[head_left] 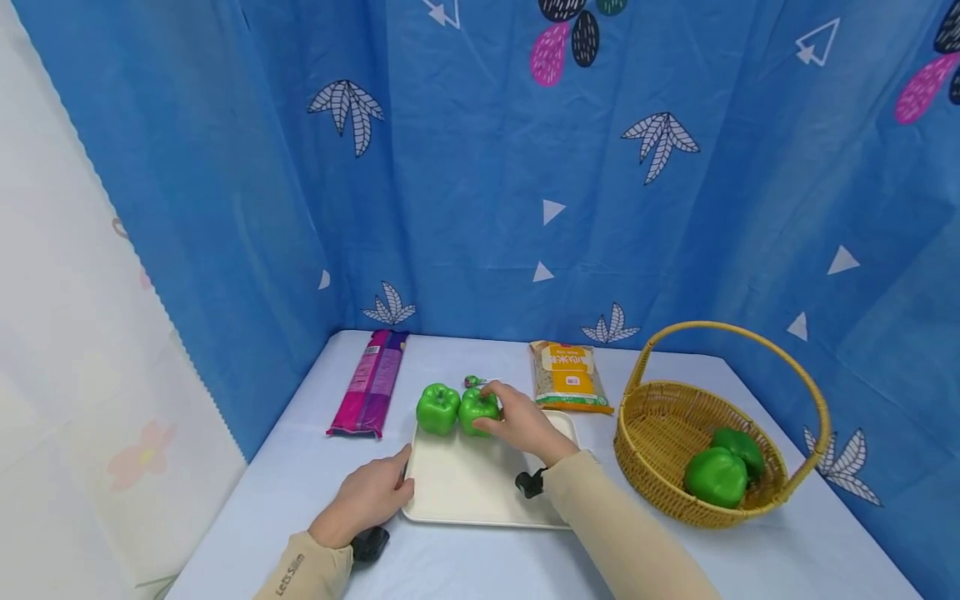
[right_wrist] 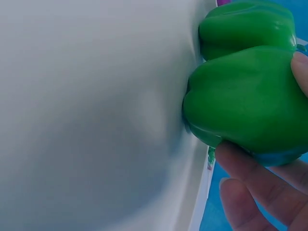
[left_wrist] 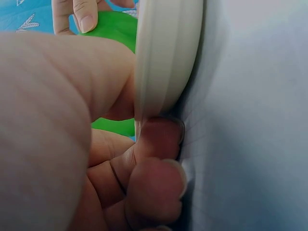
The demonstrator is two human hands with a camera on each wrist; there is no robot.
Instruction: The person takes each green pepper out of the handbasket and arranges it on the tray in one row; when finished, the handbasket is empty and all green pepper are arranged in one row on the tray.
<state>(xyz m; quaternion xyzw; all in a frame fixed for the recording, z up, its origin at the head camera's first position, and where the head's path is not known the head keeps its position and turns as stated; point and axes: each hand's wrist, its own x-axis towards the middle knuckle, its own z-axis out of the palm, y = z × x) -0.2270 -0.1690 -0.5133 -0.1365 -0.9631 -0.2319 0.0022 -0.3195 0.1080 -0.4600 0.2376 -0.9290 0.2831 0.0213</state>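
Note:
A cream rectangular tray [head_left: 457, 492] lies on the white-covered table. My left hand [head_left: 369, 493] holds its left edge; in the left wrist view the thumb lies over the rim [left_wrist: 166, 53] and fingertips [left_wrist: 156, 137] are at its outer side. Two green bell peppers stand side by side at the tray's far left part. My right hand [head_left: 523, 423] grips the right-hand bell pepper [head_left: 471, 410], with thumb and fingers on either side of it. The other bell pepper [head_left: 437, 408] stands close on its left, untouched by either hand.
On the right stands a wicker basket [head_left: 645, 477] with a tall handle, holding green peppers [head_left: 716, 477]. Behind the tray lie a yellow-labelled bag of grain [head_left: 568, 377] and a small wrapped item [head_left: 472, 382]. A pink-purple packet [head_left: 371, 383] lies at the left. Blue curtain [head_left: 480, 208] closes off the back.

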